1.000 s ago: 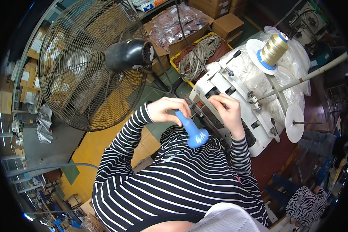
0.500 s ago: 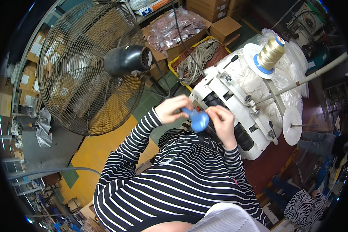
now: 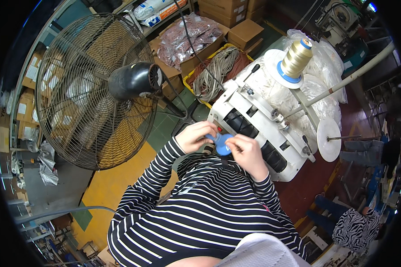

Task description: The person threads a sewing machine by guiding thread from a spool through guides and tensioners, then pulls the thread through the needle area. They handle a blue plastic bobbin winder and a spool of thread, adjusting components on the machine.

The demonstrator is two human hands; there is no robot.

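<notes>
In front of my waist my left hand is closed around the narrow neck of a blue spool-like piece. Its neck looks partly translucent, and it flares into a round, shiny blue flange on the right. My right hand pinches at the flange's right edge, its fingertips overlapping it. Whether they grip the rim or something thin such as thread cannot be made out. Just beyond both hands stands a white machine with black rollers. A cone of beige thread with a blue base sits upright on the machine's white disc.
A large black floor fan stands on the left. Ahead are a yellow crate of cords and an open carton of bagged pink items. White plastic bags lie behind the machine. A person in a zebra-patterned top is at lower right.
The view has shifted slightly. My hands have come closer together, and the right fingertips now overlap the blue flange, which shows less of its face.
</notes>
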